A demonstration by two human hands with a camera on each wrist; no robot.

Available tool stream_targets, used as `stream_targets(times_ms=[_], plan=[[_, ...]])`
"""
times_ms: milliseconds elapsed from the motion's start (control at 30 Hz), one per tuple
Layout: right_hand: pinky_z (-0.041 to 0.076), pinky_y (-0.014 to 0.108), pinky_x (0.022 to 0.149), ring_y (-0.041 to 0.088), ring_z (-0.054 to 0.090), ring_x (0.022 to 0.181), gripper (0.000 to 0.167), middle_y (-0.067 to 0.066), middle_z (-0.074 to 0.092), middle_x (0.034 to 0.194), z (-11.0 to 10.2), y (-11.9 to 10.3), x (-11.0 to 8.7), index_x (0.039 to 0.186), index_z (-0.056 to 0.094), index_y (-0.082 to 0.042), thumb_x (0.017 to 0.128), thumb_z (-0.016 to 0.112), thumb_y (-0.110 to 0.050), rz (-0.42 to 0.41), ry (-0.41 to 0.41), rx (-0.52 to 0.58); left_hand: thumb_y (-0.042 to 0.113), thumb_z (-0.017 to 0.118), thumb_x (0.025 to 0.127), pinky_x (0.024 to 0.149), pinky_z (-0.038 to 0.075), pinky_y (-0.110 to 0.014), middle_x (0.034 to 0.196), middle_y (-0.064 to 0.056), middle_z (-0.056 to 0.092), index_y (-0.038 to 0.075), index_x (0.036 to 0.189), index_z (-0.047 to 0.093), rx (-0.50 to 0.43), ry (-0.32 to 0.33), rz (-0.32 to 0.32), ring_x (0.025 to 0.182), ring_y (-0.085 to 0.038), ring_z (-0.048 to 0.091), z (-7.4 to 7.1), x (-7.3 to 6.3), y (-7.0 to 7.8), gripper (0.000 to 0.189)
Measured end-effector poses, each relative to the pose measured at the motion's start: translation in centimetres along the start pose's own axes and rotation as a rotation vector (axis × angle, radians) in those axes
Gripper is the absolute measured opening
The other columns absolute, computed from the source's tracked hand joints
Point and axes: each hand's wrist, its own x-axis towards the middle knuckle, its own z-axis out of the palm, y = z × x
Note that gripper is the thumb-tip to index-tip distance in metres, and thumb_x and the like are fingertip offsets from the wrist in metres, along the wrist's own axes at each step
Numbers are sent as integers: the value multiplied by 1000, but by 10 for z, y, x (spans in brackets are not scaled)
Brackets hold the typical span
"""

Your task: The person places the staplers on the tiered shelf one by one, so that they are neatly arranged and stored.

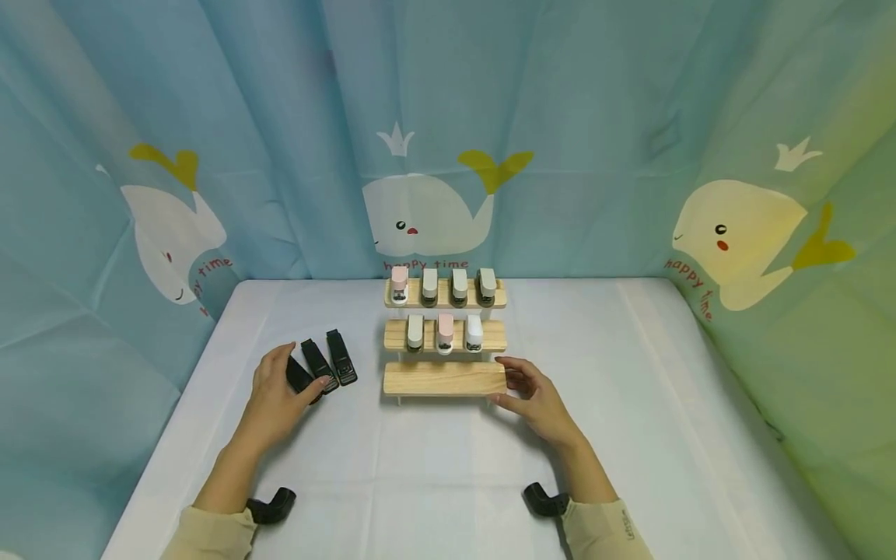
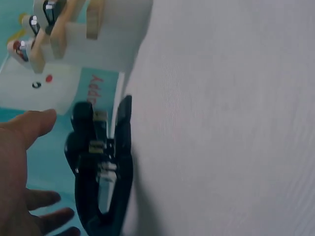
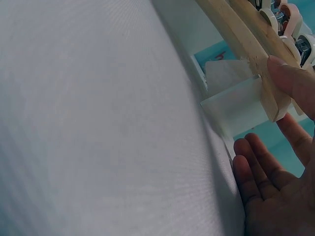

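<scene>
Three black staplers (image 1: 341,358) lie side by side on the left of the white table. My left hand (image 1: 274,397) is at the leftmost black stapler (image 1: 299,376), its thumb and fingers spread apart to either side. In the left wrist view the black staplers (image 2: 125,162) show just beyond the spread thumb and fingers. At the centre stands a three-tier wooden display rack (image 1: 444,379) with clear side panels. My right hand (image 1: 535,400) pinches the right end of its lowest board, thumb on the front edge and index finger behind.
Several small staplers stand on the rack's upper tiers: a pink one (image 1: 399,284) beside grey ones (image 1: 458,286) on top; grey, pink (image 1: 445,333) and white (image 1: 474,332) below. A blue whale-print curtain (image 1: 595,155) hangs behind the table (image 1: 595,350).
</scene>
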Motion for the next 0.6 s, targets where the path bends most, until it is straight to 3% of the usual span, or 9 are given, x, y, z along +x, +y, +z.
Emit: stream_targets(times_ms=[233,600], plan=[[50,27,103,31,58,127,65,14,62,140,0,-1,1,144,57,-16,86,86,-16,13,-3,-7,61,69,93,120,23,-72,165,-34,13,-8,162,12,41,-73,-114,152,-56,15,-3,6,-12,113],[49,28,104,32,58,128,67,15,61,141,1,-4,0,146,56,-16,86,86,-16,32,3,-5,67,75,84,118,27,-71,162,-37,18,-10,161,12,76,-77,-163,149,-57,20,-1,11,-23,126]])
